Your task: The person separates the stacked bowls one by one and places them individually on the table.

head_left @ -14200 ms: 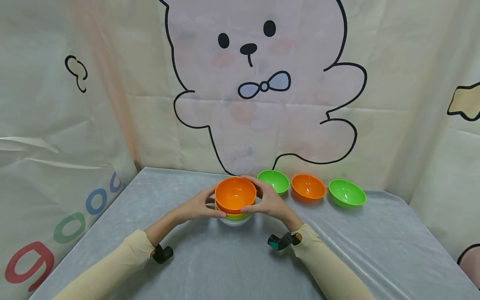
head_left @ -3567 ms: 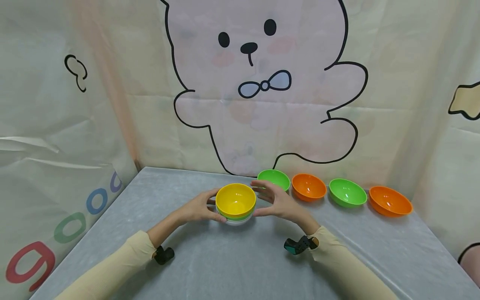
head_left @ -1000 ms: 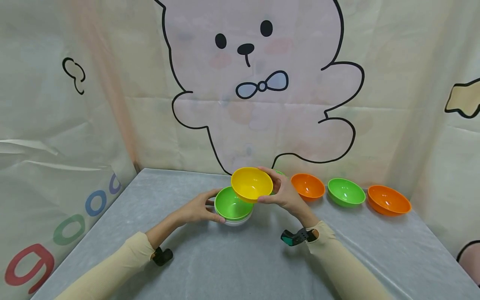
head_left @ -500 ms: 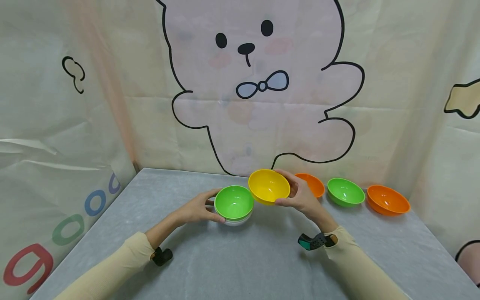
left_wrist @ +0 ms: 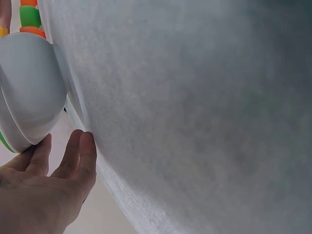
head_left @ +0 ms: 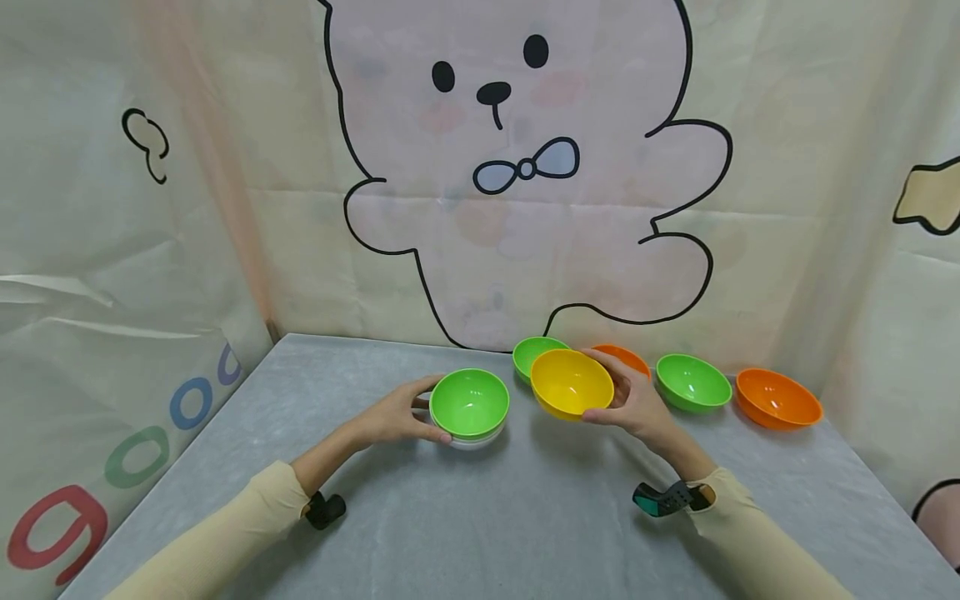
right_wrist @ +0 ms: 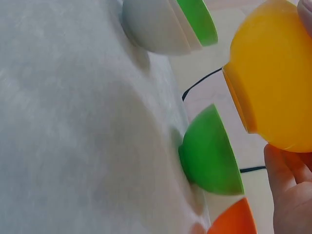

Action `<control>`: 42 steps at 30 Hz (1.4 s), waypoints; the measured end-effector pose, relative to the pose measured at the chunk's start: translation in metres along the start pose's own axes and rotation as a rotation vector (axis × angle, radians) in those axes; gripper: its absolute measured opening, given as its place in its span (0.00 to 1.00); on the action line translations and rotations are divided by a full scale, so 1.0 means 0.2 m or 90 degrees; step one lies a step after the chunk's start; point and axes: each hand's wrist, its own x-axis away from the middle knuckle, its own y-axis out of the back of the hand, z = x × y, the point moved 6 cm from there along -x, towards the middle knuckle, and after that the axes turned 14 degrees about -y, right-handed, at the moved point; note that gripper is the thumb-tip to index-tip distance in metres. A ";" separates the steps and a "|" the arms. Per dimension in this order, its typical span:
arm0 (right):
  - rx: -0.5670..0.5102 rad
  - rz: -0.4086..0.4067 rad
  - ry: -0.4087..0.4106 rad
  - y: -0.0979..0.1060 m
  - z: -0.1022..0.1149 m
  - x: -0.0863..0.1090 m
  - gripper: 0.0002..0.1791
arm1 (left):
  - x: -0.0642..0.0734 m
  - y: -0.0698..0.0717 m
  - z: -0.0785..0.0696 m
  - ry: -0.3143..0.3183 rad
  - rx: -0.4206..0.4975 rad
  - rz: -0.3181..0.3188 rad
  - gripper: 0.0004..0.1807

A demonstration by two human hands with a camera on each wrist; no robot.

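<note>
Right of stack [head_left: 469, 410], R hand [head_left: 636, 403] gripped yellow bowl [head_left: 572, 384], just moved farther right; L hand [head_left: 399, 414] grasped stack, i.e. unstacking advanced.

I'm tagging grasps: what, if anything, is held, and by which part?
The right hand holds the yellow bowl by its right side. The left hand holds the bowl stack by its left side, thumb in front.
</note>
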 end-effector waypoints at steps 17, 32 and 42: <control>0.028 -0.048 -0.020 0.19 -0.07 0.16 0.45 | 0.00 0.00 0.00 0.001 0.006 0.004 0.50; 0.089 -0.107 -0.028 0.39 -0.14 0.37 0.44 | 0.00 0.00 0.00 0.006 0.003 0.001 0.50; 0.172 -0.179 -0.050 0.54 -0.18 0.53 0.43 | 0.00 0.00 0.00 0.009 0.004 0.002 0.50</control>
